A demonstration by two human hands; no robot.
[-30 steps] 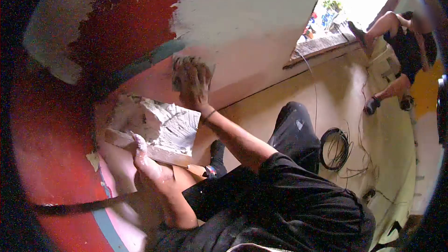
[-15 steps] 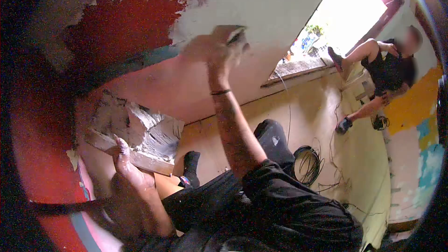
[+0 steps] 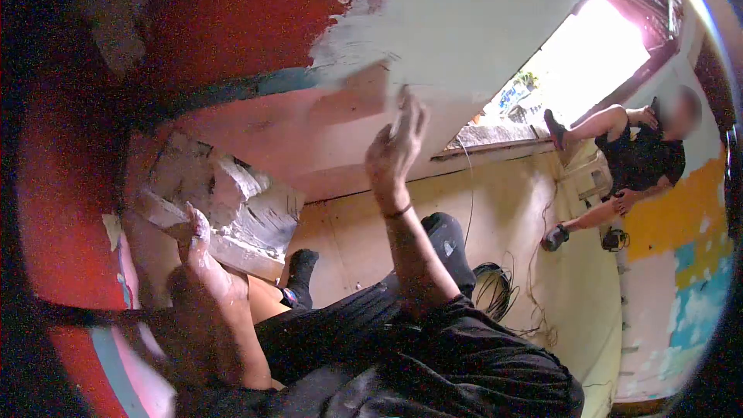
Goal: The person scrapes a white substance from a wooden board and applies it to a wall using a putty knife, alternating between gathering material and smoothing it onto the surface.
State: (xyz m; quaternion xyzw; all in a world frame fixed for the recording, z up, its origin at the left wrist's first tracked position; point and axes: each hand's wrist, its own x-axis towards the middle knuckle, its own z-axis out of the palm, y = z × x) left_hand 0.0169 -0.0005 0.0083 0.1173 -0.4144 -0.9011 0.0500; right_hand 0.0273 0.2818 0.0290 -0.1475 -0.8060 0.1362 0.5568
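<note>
My left hand (image 3: 213, 267), smeared white, grips the near edge of a plaster-covered wooden board (image 3: 248, 257), its thumb upright along that edge. Wet grey-white plaster (image 3: 259, 220) lies heaped and scraped across it. Higher up, my right hand (image 3: 395, 155) is raised beside the wall, fingers closed round what looks like a flat-bladed plastering tool, seen nearly edge-on and mostly hidden. Behind the hand, the wall (image 3: 441, 23) has a smooth pale coat meeting rough red paint (image 3: 255, 19) in a ragged edge. A brownish angular patch, probably a shadow, falls left of my fingers.
A bright window opening (image 3: 592, 50) with a rough sill (image 3: 503, 138) is at the upper right. Another person (image 3: 642, 147) sits beyond it, one foot up near the sill. Coiled black cable (image 3: 495, 290) and loose wires lie on the floor (image 3: 503, 201) beside my legs.
My right hand has moved slightly right and down, and turned so the tool shows less. My left hand keeps its hold on the board. The other person's lower hand has moved to the leg.
</note>
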